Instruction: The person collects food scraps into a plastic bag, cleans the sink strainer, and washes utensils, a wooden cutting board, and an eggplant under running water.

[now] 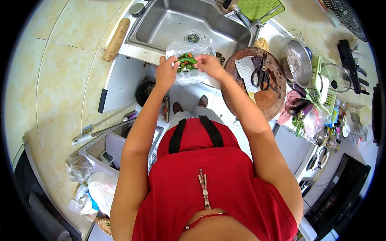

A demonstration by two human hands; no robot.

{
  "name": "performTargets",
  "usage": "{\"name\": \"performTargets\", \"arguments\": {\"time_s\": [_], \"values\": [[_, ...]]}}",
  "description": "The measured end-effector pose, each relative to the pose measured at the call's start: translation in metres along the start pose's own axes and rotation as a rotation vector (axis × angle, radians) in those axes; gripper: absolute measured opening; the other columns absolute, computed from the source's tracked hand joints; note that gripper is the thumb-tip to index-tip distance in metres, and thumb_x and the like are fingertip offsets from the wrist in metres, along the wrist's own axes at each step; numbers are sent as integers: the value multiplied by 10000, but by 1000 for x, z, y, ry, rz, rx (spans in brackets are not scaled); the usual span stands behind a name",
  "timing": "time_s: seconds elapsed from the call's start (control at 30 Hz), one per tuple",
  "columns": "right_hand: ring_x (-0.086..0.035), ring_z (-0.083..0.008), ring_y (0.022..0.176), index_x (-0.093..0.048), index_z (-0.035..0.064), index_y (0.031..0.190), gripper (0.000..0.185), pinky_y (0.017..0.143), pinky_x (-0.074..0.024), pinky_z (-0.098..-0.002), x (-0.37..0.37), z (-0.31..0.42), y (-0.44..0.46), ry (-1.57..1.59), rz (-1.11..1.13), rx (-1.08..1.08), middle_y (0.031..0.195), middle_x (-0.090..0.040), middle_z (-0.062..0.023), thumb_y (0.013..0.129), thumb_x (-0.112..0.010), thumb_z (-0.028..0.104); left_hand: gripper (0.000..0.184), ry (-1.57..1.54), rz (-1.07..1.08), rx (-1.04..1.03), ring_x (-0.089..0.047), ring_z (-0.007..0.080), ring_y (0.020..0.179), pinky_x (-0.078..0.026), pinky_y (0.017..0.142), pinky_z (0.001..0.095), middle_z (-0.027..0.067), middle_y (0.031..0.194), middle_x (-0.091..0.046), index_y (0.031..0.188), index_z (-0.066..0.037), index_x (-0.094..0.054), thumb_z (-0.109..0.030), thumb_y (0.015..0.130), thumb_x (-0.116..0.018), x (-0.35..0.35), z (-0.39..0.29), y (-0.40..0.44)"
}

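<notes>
A long green chili pepper (186, 60) is stretched sideways between my two hands. My left hand (167, 70) pinches one end, and my right hand (210, 66) grips the other. Just beneath it, a clear plastic bag (190, 79) lies spread at the sink's front edge. Cut green and red pepper pieces (185, 67) rest inside this bag. To the right stands a round wooden chopping board (270, 100), bearing a cleaver (245, 72) and black-handled scissors (262, 76).
Behind the bag is a steel sink (161, 28) with a drain. A long brown root (116, 39) lies on the left ledge. Right of the board are a metal bowl (298, 62), eggplants (299, 105) and a green dish rack (321, 94). A cabinet door (122, 82) stands ajar below.
</notes>
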State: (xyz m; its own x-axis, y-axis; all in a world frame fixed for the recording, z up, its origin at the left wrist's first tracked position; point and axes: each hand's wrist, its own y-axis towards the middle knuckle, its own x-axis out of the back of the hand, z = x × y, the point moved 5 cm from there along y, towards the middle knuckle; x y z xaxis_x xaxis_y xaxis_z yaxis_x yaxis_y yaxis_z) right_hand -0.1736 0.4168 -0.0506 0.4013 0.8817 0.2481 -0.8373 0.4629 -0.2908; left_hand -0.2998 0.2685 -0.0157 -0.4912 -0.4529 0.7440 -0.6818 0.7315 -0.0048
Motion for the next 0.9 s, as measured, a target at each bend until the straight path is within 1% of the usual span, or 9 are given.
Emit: {"name": "performTargets", "arguments": {"time_s": [0.07, 0.17, 0.27, 0.47, 0.57, 0.67, 0.77, 0.8, 0.9], "values": [[-626, -260, 661, -657, 9, 892, 193, 628, -487, -342, 3, 15, -3, -416, -158, 109, 763, -664, -150, 793, -682, 173, 201, -4, 8, 27, -574, 390, 852, -463, 738, 451, 173, 973, -523, 986, -126, -620, -295, 884, -585, -2, 0, -1], [-625, -332, 700, -665, 25, 823, 217, 658, -483, -386, 0, 27, -6, -533, -235, 112, 745, -638, -191, 779, -681, 238, 220, 35, 4, 29, -585, 398, 835, -475, 729, 466, 181, 986, -525, 966, -106, -623, -305, 891, -566, -2, 3, -1], [-617, -291, 659, -666, 26, 817, 255, 635, -472, -368, -3, 24, 0, -577, -106, 73, 714, -638, -166, 817, -648, 281, 264, 63, 19, 49, -587, 409, 834, -479, 735, 476, 203, 987, -531, 966, -81, -630, -319, 907, -531, -1, 10, 5], [-527, -128, 590, -650, 3, 823, 239, 569, -430, -282, -2, 14, 1, 110, 62, -44, 683, -603, -21, 899, -574, 216, 347, 57, 59, 86, -580, 417, 855, -471, 763, 480, 236, 968, -543, 983, -48, -640, -351, 927, -481, 1, 20, 7], [-507, -90, 601, -636, 0, 856, 200, 562, -418, -251, -3, 9, 1, 816, 195, -169, 723, -592, 13, 911, -556, 174, 357, 18, 94, 110, -570, 417, 872, -460, 780, 480, 237, 967, -545, 986, -43, -639, -352, 927, -470, -5, 29, 6], [-562, -158, 618, -646, 12, 954, 197, 593, -449, -291, -2, 3, 10, 494, 87, -84, 744, -625, -26, 866, -614, 184, 361, -16, 84, 149, -558, 417, 889, -446, 793, 474, 240, 964, -544, 981, -41, -639, -351, 925, -464, -6, 35, 2], [-622, -257, 712, -653, 38, 1028, 285, 658, -480, -350, -3, 27, -7, -444, -58, 82, 818, -649, -91, 806, -671, 216, 365, -90, 50, 159, -551, 411, 894, -437, 794, 463, 244, 958, -542, 974, -37, -637, -356, 920, -468, -9, 36, 0], [-629, -324, 823, -655, 62, 1068, 367, 720, -486, -396, -8, 32, -13, -651, -199, 234, 895, -645, -136, 762, -701, 260, 367, -122, 35, 162, -549, 409, 893, -436, 793, 460, 245, 955, -541, 972, -35, -636, -358, 918, -471, -9, 37, 1], [-624, -332, 842, -653, 48, 1052, 379, 728, -487, -402, -11, 56, -25, -554, -382, 277, 897, -639, -167, 768, -700, 294, 369, -135, 44, 184, -551, 402, 883, -436, 789, 456, 245, 953, -540, 973, -30, -633, -361, 912, -480, -7, 32, 1]]}}
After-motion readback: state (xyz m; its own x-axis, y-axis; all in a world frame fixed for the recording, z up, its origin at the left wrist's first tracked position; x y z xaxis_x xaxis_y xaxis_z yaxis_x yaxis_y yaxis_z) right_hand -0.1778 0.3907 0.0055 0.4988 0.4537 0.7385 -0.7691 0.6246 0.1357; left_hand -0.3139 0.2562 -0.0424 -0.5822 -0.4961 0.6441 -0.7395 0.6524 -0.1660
